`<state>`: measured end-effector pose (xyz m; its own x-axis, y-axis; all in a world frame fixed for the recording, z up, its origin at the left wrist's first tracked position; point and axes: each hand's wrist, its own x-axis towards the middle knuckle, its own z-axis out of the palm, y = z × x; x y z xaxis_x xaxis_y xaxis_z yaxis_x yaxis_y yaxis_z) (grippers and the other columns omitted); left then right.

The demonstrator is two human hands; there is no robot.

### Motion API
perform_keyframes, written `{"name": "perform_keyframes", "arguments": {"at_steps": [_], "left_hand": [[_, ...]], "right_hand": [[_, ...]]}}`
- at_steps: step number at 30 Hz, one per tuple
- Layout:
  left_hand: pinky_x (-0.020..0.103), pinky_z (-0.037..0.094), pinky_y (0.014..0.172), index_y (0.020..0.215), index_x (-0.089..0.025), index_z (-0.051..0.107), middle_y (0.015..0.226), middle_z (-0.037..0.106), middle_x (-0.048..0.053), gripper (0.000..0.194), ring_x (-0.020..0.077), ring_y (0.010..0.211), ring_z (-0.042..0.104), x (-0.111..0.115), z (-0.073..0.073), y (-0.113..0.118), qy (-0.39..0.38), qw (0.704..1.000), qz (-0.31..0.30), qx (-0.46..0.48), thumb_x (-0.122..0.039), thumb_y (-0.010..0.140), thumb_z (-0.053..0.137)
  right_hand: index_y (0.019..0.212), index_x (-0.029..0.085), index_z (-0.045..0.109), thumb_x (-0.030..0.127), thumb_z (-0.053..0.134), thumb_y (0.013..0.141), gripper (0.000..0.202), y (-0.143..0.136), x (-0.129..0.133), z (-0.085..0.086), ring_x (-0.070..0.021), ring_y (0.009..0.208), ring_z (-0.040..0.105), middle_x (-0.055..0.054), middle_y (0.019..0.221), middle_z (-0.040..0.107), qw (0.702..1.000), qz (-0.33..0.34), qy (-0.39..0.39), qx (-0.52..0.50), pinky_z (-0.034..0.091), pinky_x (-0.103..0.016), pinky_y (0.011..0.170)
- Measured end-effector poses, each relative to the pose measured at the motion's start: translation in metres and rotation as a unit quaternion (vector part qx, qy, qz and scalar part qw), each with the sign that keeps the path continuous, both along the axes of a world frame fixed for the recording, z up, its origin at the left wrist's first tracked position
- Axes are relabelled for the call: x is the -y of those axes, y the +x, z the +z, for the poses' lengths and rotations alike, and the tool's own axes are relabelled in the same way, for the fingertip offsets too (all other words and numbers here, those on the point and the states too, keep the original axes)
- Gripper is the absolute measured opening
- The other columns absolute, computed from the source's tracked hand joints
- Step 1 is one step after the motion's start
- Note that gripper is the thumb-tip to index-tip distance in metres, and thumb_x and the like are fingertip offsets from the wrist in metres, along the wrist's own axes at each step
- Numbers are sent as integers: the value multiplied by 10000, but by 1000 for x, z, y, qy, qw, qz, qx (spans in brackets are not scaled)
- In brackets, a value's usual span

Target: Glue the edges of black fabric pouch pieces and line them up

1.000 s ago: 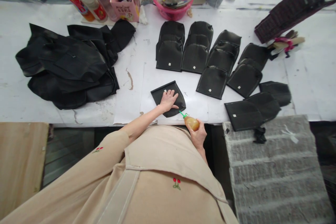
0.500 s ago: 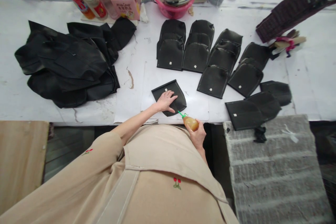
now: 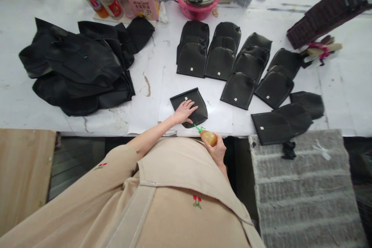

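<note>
A black leather-like piece (image 3: pixel 200 102) with one straight edge, a rounded end and a small white mark lies on the white table in front of me. My left hand (image 3: pixel 185 111) rests flat on it, fingers spread. In my right hand (image 3: pixel 217 150) is a glue bottle (image 3: pixel 208 138) with amber contents and a thin green nozzle. The nozzle tip points at the near edge of the black piece, close to my left thumb; whether it touches cannot be made out.
Overlapping black pieces (image 3: pixel 236 89) lie in rows to the right. A heap of black material (image 3: pixel 75 69) sits at left. Along the back stand a pink basin (image 3: pixel 197 11), a pink box (image 3: pixel 143 9) and bottles. Grey quilted cloth (image 3: pixel 299 190) hangs at the right front edge.
My right hand has moved the bottle slightly left, so its nozzle has shifted along the near edge of the black piece. My left hand stays on the piece. The whole view has shifted slightly.
</note>
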<state>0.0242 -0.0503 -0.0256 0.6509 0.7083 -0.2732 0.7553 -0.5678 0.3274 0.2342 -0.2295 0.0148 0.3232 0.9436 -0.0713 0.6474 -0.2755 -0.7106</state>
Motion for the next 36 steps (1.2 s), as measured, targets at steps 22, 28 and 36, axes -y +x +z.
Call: {"name": "perform_keyframes", "arguments": {"at_steps": [22,28,36], "left_hand": [[480,227,1178,1468,-173,455,1542,396,205,958,363,1460,288,0,-1,-1,7,1000,-6,4,-517,660,841],[481,229,1177,1471,-190,453,1545,395,189,942,360,1456,291,0,-1,-1,10,1000,-4,4,-500,670,840],[467,246,1172,1462,-176,464,1530,414,191,947,360,1447,312,0,1,0,19,1000,-9,-4,-521,664,840]], "right_hand": [[1121,183,648,685,698,702,655,-17,0,-6,-274,921,696,-114,1071,734,997,28,-45,-60,568,-419,825],[1147,184,631,686,689,703,673,-19,0,-7,-261,908,692,-111,1094,726,996,-4,-49,-70,570,-402,798],[1147,183,647,656,698,738,628,-16,1,-5,-278,953,692,-118,1089,726,997,41,-44,-47,559,-425,864]]}}
